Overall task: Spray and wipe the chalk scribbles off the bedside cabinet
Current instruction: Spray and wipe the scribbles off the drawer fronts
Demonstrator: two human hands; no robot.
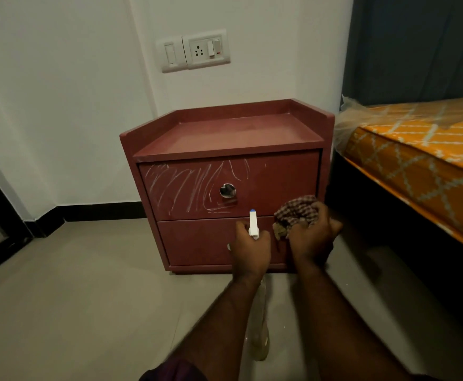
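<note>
A spray bottle [253, 225] is gripped in the left hand [251, 253]. At its 3 o'clock, a checked cloth [296, 211] is bunched in the right hand [312, 239]. Chalk scribbles [180, 188] are seen at 11 o'clock, across the bedside cabinet [224, 133]'s upper drawer [285, 185].

One bedside cabinet [224, 133] with two drawers [279, 185], two hands, left [249, 254] and right [311, 240], one spray bottle [253, 224], one cloth [296, 210], one bed [417, 149], two switch plates [207, 49].
</note>
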